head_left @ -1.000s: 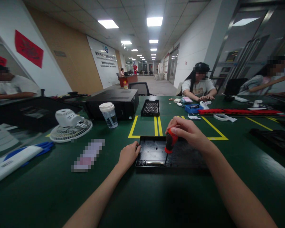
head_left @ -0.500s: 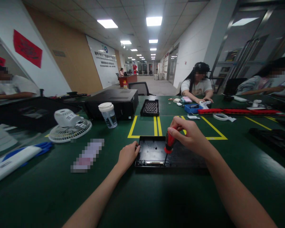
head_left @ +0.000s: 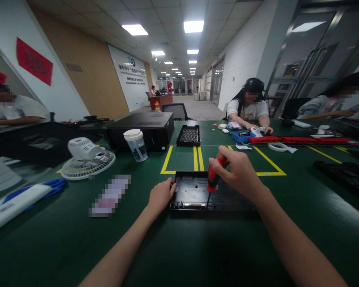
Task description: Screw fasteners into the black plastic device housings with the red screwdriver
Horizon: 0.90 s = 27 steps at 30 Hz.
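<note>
A shallow black plastic tray-like casing lies in front of me on the green table. My left hand grips its left wall, the fingers bent over the edge. In my right hand is a red and black screwdriver, held nearly upright. Its shaft points down into the casing, and the tip meets the lower inside edge, by the right end of a light metallic strip. What the tip touches is too small to make out. My right hand and forearm hide the casing's right part.
Left of me are a white fan, a lidded clear cup and a blurred flat item. A large black case and a small black tray stand beyond. Across the table a person works beside a blue bin.
The screwdriver's handle leans slightly further left, and my right hand has turned a little with it. The casing and my left hand stay put.
</note>
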Tool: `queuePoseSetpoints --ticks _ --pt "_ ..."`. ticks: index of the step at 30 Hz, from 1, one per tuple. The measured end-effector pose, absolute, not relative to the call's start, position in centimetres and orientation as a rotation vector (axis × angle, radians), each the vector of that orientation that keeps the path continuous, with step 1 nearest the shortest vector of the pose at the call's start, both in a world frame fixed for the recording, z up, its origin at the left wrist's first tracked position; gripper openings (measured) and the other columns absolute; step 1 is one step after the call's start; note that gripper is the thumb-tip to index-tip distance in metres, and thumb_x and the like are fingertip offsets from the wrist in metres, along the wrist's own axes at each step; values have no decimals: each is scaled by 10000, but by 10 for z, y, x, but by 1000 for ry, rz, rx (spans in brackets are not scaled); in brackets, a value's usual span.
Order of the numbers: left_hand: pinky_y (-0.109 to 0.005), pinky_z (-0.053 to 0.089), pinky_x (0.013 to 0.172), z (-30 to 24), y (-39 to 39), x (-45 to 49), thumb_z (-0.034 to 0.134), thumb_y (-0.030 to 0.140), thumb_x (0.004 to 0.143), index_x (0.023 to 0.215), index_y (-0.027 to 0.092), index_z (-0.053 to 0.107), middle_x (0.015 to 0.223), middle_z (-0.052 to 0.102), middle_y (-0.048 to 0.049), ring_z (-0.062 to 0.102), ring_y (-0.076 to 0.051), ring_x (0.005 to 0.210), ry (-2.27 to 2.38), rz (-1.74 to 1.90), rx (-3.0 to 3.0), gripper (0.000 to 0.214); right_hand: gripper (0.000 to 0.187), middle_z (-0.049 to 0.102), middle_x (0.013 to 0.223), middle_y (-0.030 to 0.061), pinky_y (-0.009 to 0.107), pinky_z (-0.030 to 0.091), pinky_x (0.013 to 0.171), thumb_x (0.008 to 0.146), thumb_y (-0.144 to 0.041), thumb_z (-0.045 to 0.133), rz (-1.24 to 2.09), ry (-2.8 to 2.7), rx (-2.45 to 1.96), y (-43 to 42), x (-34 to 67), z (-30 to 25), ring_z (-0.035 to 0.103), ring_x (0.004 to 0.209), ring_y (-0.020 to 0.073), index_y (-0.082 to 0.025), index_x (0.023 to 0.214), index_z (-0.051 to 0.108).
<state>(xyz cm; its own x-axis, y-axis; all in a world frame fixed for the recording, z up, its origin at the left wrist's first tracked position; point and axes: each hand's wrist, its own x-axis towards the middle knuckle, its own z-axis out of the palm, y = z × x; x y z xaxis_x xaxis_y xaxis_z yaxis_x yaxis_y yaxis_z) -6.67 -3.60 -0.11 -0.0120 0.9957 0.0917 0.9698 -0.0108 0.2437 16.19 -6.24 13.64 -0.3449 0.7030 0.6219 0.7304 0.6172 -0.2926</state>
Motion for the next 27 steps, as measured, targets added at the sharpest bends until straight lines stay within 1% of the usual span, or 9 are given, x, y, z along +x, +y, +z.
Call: queuePoseSetpoints --ticks 6,13,17,21,27 --pt "-254 427 662 -5 -35 -68 350 422 867 945 232 542 840 661 -47 620 -178 777 2144 368 2150 281 288 416 535 -18 243 224 495 822 -364 452 -209 -2023 -1142 -60 157 131 375 481 98 -186 616 356" --pt "-251 431 660 -3 -35 -68 351 419 868 952 229 545 853 661 -48 619 -175 777 2131 368 2139 284 311 373 514 -31 239 209 485 810 -390 463 -294 -1928 -1178 -56 155 125 334 458 89 -187 606 345" --pt "-244 426 644 -6 -34 -70 350 417 869 943 229 542 840 658 -42 616 -170 764 2115 396 2159 279 323 351 511 -38 240 218 490 808 -387 469 -278 -1911 -1186 -55 153 123 323 458 89 -190 602 318" --pt "-249 426 630 -7 -34 -71 349 425 866 939 231 541 837 655 -45 617 -175 753 2121 392 2166 282 300 353 529 -35 244 246 510 809 -335 468 -245 -1896 -1138 -54 152 122 336 478 93 -190 599 309" --pt "-260 427 643 -7 -34 -71 341 439 866 944 231 538 840 655 -50 614 -180 762 2133 388 2162 297 250 366 539 -39 240 260 500 789 -291 485 -55 -1866 -1101 -54 150 120 350 476 91 -193 622 327"
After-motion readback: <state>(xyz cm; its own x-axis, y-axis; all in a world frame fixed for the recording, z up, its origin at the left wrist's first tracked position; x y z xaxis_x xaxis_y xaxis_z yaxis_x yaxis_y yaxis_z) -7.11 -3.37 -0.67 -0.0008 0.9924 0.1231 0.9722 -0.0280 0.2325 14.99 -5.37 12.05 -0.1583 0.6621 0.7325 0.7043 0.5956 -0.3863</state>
